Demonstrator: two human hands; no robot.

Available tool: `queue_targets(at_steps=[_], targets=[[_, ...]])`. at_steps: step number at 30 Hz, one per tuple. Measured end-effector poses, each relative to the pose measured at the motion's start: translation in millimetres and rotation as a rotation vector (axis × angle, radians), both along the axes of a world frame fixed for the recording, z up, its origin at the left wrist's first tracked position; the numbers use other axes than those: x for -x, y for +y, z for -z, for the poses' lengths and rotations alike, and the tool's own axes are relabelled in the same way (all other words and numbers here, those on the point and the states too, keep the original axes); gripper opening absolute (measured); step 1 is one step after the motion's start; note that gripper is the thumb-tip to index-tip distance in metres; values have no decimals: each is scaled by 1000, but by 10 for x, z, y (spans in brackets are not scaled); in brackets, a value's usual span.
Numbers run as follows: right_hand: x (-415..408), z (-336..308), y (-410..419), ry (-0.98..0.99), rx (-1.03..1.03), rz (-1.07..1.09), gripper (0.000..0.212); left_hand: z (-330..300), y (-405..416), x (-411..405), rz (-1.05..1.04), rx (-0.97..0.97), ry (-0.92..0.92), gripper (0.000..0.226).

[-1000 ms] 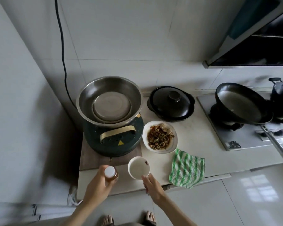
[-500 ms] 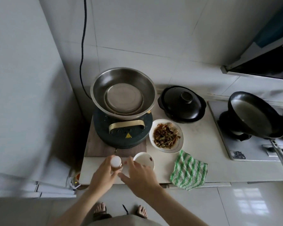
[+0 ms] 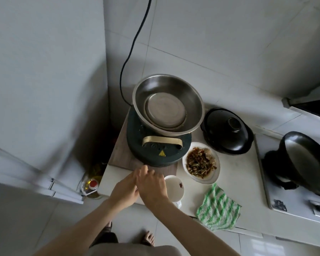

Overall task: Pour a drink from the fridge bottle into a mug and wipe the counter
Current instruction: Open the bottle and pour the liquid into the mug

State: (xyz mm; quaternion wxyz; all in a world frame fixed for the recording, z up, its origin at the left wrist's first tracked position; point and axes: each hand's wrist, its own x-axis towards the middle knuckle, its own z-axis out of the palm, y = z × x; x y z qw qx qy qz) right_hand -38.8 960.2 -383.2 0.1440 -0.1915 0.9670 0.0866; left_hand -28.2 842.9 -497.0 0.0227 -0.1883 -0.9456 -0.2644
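The white mug (image 3: 175, 189) stands near the counter's front edge (image 3: 238, 182), with a small red mark inside its rim. Just left of it my two hands meet over the small fridge bottle, which they hide completely. My left hand (image 3: 125, 189) is wrapped round the bottle from the left. My right hand (image 3: 151, 185) is curled over the top, where the white cap was, and covers the mug's left rim. A green-and-white checked cloth (image 3: 218, 209) lies crumpled at the counter edge, right of the mug.
Behind the hands a steel basin (image 3: 166, 106) sits on a dark green cooker (image 3: 159, 150). A plate of cooked food (image 3: 200, 163), a black lidded pot (image 3: 227, 130) and a wok (image 3: 307, 163) on the hob stand to the right. An oil bottle (image 3: 92, 187) stands on the floor, left.
My right hand left the mug and came across onto the top of the bottle held in my left hand. The bottle's white cap, visible before, is now covered. The view shifted left.
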Motion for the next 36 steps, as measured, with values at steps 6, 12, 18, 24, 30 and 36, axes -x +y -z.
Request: queue_targets(at_steps=[6, 12, 18, 24, 30, 36], targets=[[68, -3, 186, -18, 63, -191, 42, -34, -50, 47, -36, -115, -178, 40], [261, -15, 443, -74, 149, -463, 50, -114, -55, 76, 28, -158, -197, 53], [247, -53, 339, 85, 124, -285, 55, -77, -120, 83, 39, -138, -205, 46], [130, -115, 40, 50, -14, -3, 42, -186, -65, 101, -7, -120, -299, 40], [73, -51, 102, 4, 85, -72, 59, -139, -81, 74, 47, -117, -252, 53], [288, -77, 320, -44, 193, -251, 42, -78, -120, 97, 51, -87, -197, 36]])
